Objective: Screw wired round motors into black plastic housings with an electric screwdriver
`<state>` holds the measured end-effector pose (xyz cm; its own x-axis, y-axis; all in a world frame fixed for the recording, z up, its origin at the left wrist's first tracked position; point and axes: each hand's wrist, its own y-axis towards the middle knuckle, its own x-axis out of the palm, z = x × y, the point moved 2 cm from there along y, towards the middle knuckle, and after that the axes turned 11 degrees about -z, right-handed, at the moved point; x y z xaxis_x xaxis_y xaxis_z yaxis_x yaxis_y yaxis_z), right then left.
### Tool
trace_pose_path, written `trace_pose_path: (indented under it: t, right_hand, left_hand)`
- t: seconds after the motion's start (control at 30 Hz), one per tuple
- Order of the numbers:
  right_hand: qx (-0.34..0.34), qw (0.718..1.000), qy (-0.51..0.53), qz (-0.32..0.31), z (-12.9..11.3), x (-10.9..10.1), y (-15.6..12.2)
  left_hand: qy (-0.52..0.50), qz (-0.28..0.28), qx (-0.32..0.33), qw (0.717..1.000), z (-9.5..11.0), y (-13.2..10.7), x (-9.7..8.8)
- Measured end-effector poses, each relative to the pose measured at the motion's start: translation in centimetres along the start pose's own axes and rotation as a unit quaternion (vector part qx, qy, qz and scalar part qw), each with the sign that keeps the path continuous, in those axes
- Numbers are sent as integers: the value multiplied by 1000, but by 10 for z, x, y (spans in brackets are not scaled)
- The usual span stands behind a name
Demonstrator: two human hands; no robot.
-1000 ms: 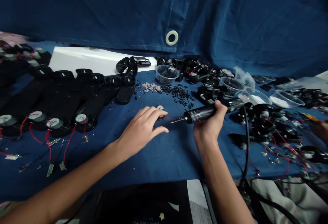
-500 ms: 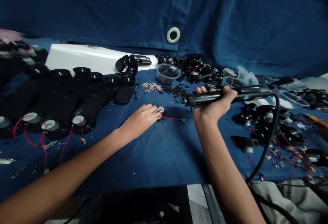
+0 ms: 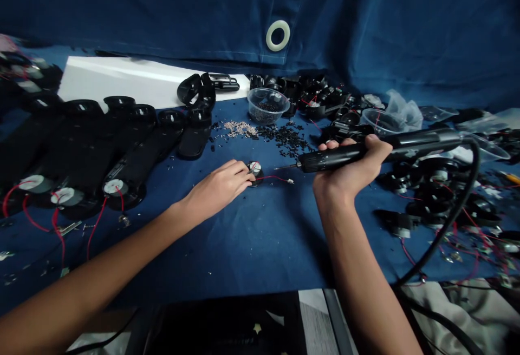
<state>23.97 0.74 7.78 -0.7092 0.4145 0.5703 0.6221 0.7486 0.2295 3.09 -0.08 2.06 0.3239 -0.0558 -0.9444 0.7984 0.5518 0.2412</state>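
In the middle of the frame, over a blue cloth worktop [image 3: 260, 236], the right hand [image 3: 349, 173] wraps around a corded electric screwdriver [image 3: 418, 140]. The tool's long axis lies nearly level, rising slightly toward the right of the frame. Its thin bit [image 3: 286, 167] points left at a small round black part [image 3: 255, 171] with a white face, ending near it without touching. The left hand [image 3: 217, 190], well apart from the right, holds that part with its fingertips [image 3: 247, 178]. A red wire [image 3: 272, 177] runs right from the part to a small metal terminal [image 3: 290, 181]. Above them, a clear plastic bowl [image 3: 266, 105] holds dark screws, with loose black screws [image 3: 284, 138] and a heap of silver ones [image 3: 239, 129] spread just below it. At upper right, a clear plastic cup [image 3: 379, 122] sits beside a crumpled plastic bag [image 3: 402, 114]. Long black parts [image 3: 122, 149] with red wires line the left side.
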Motion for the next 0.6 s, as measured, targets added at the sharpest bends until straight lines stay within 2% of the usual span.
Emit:
trace_pose_path:
  t: [0.1, 0.23, 0.37, 0.6]
  right_hand:
    - [-8, 1000, 11, -9, -4, 2, -6]
    - [-65, 997, 8, -42, -7, 5, -15]
    - [-105, 991, -1, -81, -7, 10, -23]
    - [-113, 985, -27, -128, 0, 17, -35]
  left_hand:
    - [-85, -15, 20, 996, 1, 1, 0]
    - [-170, -4, -1, 985, 6, 2, 2]
    - [-179, 15, -6, 984, 8, 1, 7]
    - [-174, 19, -5, 985, 8, 0, 9]
